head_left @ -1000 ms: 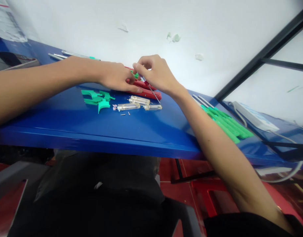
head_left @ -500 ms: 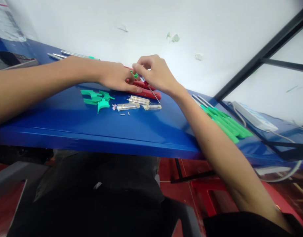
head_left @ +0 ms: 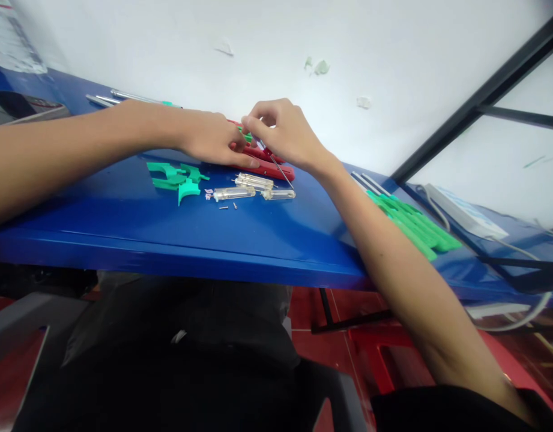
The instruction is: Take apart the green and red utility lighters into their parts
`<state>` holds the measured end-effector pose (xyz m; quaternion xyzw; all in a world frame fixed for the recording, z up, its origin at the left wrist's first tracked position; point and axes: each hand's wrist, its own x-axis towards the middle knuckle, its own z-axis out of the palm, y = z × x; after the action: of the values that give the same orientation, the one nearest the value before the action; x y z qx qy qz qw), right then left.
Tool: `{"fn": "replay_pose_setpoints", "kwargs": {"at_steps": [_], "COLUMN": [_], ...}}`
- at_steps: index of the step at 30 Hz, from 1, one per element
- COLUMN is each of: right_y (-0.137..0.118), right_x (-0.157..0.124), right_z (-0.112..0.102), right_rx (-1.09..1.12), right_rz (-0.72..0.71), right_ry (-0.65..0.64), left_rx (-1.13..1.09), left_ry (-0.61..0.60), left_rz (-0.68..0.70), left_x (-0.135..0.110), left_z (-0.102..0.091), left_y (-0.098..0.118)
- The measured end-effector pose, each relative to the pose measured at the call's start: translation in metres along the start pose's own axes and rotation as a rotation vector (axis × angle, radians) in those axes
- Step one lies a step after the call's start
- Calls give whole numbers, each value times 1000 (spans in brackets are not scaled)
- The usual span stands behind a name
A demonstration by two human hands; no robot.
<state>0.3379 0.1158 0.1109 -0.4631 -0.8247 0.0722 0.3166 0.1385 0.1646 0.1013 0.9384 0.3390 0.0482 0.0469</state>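
Blue table [head_left: 123,234] bears red pieces [head_left: 276,173], green clips [head_left: 177,180], clear tubes [head_left: 253,187], seemingly green-handled screwdrivers [head_left: 411,225].

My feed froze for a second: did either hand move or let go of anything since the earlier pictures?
Nothing visibly changed. The right hand still pinches the thin metal rod above the red parts, and the left hand still rests against them. The clear tubes, green pieces and green-handled screwdrivers lie where they were.

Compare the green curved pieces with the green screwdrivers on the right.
The green curved pieces are short, hooked and heaped loosely; the green screwdrivers are long, straight and laid side by side. The pieces are all plastic; the screwdrivers carry metal shafts. Both are green.
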Motion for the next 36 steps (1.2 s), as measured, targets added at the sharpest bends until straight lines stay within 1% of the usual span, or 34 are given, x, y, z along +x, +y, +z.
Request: {"fn": "replay_pose_setpoints", "kwargs": {"at_steps": [3, 8, 16, 23, 28, 36], "right_y": [1, 2, 18, 25, 25, 26], "right_x": [0, 1, 12, 15, 15, 15], "right_z": [0, 0, 7, 8, 8, 10], "right_rx": [0, -3, 6, -104, -92, -14], "right_rz": [-37, -74, -131, -217, -215, -174], "right_ry": [10, 16, 30, 8, 7, 29], "left_rx": [2, 20, -9, 24, 24, 27], "left_ry": [-8, -15, 10, 19, 15, 7], "left_rz": [-1, -47, 5, -20, 25, 1], "left_x": [-1, -1, 4, 4, 2, 1], "left_z": [-1, -1, 3, 2, 1, 1], "left_y": [2, 3, -5, -4, -1, 1]}}
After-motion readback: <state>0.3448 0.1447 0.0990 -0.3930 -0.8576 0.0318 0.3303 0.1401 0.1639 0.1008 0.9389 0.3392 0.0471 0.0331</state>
